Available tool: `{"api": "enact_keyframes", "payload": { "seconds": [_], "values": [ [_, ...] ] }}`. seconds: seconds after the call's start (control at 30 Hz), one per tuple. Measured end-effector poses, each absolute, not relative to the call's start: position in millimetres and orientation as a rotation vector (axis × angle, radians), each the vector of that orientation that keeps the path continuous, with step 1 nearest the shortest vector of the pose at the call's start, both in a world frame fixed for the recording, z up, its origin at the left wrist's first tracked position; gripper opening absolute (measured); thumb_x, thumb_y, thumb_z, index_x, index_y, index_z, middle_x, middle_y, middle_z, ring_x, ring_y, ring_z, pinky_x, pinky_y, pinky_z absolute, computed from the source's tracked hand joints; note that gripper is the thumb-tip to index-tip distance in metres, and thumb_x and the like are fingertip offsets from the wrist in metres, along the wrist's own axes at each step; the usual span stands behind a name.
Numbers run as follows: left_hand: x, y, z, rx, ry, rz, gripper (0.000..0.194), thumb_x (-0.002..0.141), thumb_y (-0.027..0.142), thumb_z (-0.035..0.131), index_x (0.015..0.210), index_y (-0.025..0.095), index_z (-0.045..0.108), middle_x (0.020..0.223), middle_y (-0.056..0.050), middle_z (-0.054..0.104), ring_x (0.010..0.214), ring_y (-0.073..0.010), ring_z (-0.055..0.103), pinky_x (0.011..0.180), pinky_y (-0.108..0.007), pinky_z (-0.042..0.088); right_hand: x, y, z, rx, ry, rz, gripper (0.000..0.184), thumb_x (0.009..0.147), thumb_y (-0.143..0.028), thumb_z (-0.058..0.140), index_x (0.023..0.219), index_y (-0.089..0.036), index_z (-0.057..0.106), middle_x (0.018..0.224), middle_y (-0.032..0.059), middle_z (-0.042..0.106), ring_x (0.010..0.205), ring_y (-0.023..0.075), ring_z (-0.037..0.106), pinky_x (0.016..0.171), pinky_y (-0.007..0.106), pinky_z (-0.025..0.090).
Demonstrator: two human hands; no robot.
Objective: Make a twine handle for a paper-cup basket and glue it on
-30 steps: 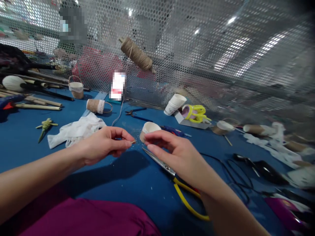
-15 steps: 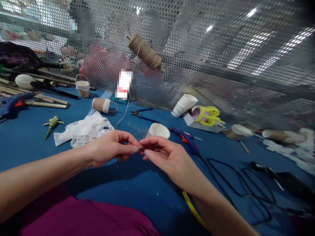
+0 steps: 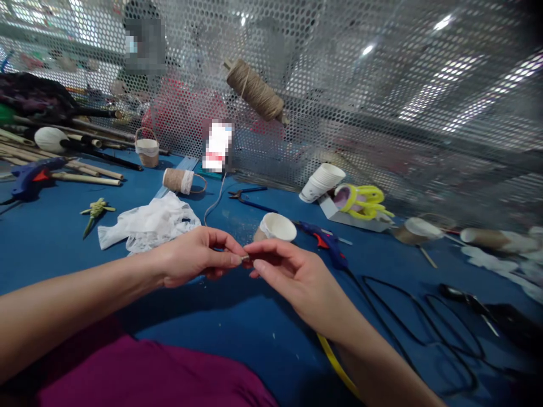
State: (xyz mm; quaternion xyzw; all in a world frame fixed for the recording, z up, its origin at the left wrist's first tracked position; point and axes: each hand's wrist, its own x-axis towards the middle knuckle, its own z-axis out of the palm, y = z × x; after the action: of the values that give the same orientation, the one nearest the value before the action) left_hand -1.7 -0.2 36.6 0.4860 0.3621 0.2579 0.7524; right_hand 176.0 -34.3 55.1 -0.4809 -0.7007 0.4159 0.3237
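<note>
Over a blue tabletop [image 3: 237, 333], the left hand [image 3: 197, 257] pinches a tiny tan piece [image 3: 245, 258] beside the curled right hand [image 3: 294, 274], whose grip is unclear, a brown-and-white cup [image 3: 280, 227] just beyond, apparently fine handwork needing steadiness next.

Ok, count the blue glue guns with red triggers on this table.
2. One glue gun lies at the picture's left, by some sticks; the other lies beyond the right hand. More could be hidden behind the arms.

The piece [image 3: 245, 258] between the hands [image 3: 197, 257] (partly covered) is too small to identify.
</note>
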Motion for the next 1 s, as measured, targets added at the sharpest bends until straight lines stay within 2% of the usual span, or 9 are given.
{"api": "enact_keyframes", "payload": {
  "seconds": [0.4,0.47,0.57,0.67,0.8,1.0],
  "values": [
    [-3,1,35,1.082,0.793,0.544,0.009,0.070,0.018,0.063,0.076,0.012,0.059,0.057,0.006,0.051,0.046,-0.0042,0.041,0.047,-0.022,0.026,179,-31,55,-1.342,-1.839,1.080,0.017,0.083,-0.027,0.048,0.092,-0.018,0.059,0.081,0.0030,0.065,0.068,0.0127,0.061,0.064,0.026,0.051],
    [-3,2,35,1.109,0.807,0.549,0.009,0.071,0.018,0.063,0.077,0.012,0.059,0.056,0.007,0.049,0.046,-0.0042,0.041,0.047,-0.021,0.026,182,-31,59,-1.431,-1.883,0.936,0.015,0.083,-0.030,0.049,0.084,-0.018,0.058,0.073,0.0018,0.063,0.066,0.0136,0.060,0.060,0.025,0.049],
    [-5,3,37,1.169,0.824,0.570,0.008,0.071,0.018,0.062,0.075,0.012,0.058,0.055,0.007,0.049,0.046,-0.0040,0.039,0.046,-0.021,0.026,195,-32,67,-1.670,-2.044,0.552,0.021,0.083,-0.035,0.049,0.070,-0.019,0.055,0.064,0.0006,0.059,0.059,0.0144,0.055,0.054,0.026,0.043],
    [-6,5,39,1.212,0.844,0.573,0.007,0.072,0.019,0.060,0.076,0.012,0.058,0.052,0.007,0.048,0.046,-0.0045,0.039,0.047,-0.021,0.027,212,-37,64,-1.944,-2.297,0.299,0.020,0.081,-0.037,0.053,0.074,-0.019,0.058,0.074,0.0043,0.063,0.067,0.0197,0.059,0.057,0.030,0.042],
    [-8,5,40,1.253,0.864,0.570,0.010,0.072,0.020,0.061,0.077,0.013,0.058,0.052,0.007,0.047,0.048,-0.0051,0.040,0.048,-0.020,0.028,232,-44,44,-2.214,-2.568,0.246,0.015,0.077,-0.027,0.060,0.087,-0.016,0.062,0.091,0.0113,0.064,0.082,0.0252,0.061,0.067,0.033,0.044],
    [-8,4,40,1.277,0.872,0.562,0.012,0.071,0.022,0.061,0.077,0.013,0.058,0.053,0.006,0.047,0.048,-0.0055,0.040,0.048,-0.021,0.027,246,-44,33,-2.154,-2.601,0.246,0.010,0.079,-0.014,0.052,0.083,-0.020,0.059,0.088,0.0062,0.064,0.077,0.0200,0.062,0.062,0.029,0.044]
  ]
}}
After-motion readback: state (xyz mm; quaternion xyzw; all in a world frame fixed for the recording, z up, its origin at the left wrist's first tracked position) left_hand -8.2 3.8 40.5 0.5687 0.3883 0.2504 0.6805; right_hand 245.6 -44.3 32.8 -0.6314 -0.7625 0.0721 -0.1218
